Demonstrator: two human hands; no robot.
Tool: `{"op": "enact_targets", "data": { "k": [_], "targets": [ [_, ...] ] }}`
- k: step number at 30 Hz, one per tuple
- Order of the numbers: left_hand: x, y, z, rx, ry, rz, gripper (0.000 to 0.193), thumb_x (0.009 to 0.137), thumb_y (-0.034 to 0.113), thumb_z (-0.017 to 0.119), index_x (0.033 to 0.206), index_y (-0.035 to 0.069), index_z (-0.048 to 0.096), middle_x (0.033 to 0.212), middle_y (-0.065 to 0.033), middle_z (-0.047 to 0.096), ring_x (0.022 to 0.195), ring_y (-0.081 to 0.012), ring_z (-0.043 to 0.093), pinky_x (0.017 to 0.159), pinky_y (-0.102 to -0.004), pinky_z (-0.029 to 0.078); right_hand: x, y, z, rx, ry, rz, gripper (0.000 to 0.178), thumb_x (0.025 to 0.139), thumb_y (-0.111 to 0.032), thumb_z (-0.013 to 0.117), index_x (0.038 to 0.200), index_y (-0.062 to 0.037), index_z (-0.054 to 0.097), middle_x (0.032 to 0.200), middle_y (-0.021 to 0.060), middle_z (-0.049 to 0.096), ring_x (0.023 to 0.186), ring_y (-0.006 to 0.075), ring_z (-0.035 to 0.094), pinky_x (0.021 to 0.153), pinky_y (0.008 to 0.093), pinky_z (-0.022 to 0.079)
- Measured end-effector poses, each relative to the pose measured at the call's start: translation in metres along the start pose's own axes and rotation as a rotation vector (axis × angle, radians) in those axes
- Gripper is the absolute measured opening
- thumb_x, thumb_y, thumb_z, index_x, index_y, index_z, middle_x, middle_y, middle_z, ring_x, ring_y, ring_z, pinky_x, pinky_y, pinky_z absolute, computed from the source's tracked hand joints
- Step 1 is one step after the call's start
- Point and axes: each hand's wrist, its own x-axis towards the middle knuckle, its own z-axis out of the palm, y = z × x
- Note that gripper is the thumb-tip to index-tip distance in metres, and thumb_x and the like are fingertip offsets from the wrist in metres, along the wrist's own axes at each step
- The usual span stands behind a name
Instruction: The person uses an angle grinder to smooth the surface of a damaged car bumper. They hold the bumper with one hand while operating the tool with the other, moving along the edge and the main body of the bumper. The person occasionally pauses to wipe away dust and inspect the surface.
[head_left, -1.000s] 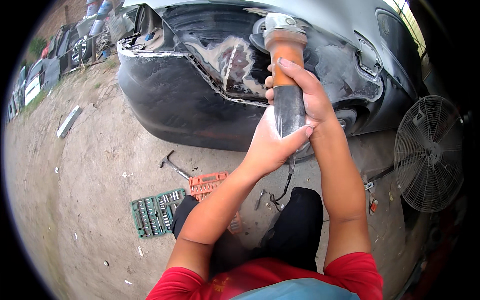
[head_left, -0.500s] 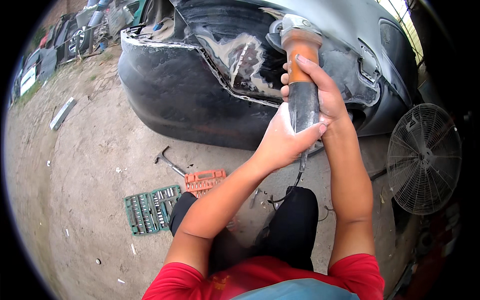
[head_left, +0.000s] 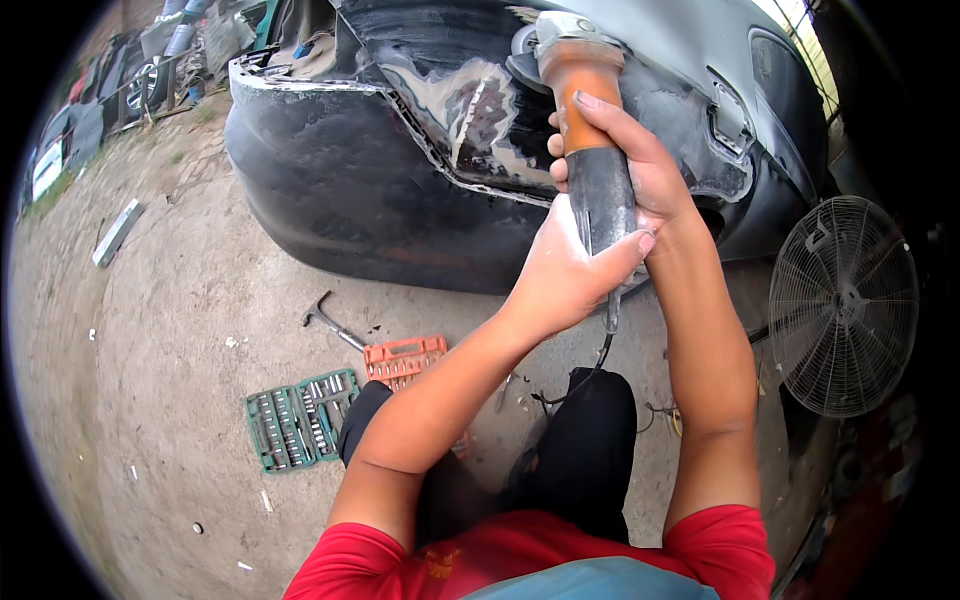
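Both my hands hold an angle grinder point(head_left: 588, 85) with an orange front and a black, dusty rear body. My right hand point(head_left: 645, 165) wraps round its middle, thumb on the orange part and fingertips showing on the left side. Lower down, my left hand point(head_left: 570, 260), whitened with dust, grips the rear end near the cord. The grinder's head lies over the grey car body point(head_left: 660, 130), beside a patch of sanded filler point(head_left: 470, 105). Its disc is mostly hidden, so contact cannot be made out. Below the patch is the dark rear bumper point(head_left: 370, 190).
On the ground lie a hammer point(head_left: 335, 322), an orange bit case point(head_left: 405, 348) and a green socket set point(head_left: 268, 430). The grinder's black cord point(head_left: 604, 350) hangs past my knee. A round fan point(head_left: 845, 305) stands at right; a pale bar point(head_left: 118, 232) lies at far left.
The grinder and both hands have shifted a little left and up over the car body, its head leaning further left. The view has also moved slightly. Both grips stay the same.
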Motion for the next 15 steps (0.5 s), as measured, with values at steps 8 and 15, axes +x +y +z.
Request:
{"op": "enact_targets", "data": {
  "k": [8, 15],
  "targets": [
    [0.002, -0.005, 0.003, -0.069, -0.103, -0.051, 0.051, 0.101, 0.022, 0.082, 0.141, 0.003, 0.057, 0.122, -0.0012, 0.069, 0.108, -0.0092, 0.063, 0.093, -0.0302, 0.054, -0.009, -0.001, -0.02, 0.067, 0.033, 0.011, 0.045, 0.099, -0.04, 0.084, 0.119, -0.0037, 0.066, 0.097, 0.0127, 0.076, 0.073, 0.0207, 0.077, 0.066, 0.0327, 0.065],
    [0.004, -0.012, 0.002, -0.017, -0.071, 0.008, 0.052, 0.101, 0.021, 0.082, 0.142, 0.003, 0.055, 0.125, -0.0009, 0.07, 0.114, -0.0099, 0.064, 0.098, -0.0313, 0.054, -0.007, -0.006, -0.012, 0.034, 0.005, 0.039, 0.043, 0.1, -0.039, 0.084, 0.119, -0.004, 0.067, 0.095, 0.0115, 0.076, 0.073, 0.0197, 0.077, 0.067, 0.0323, 0.065]
  ]
}}
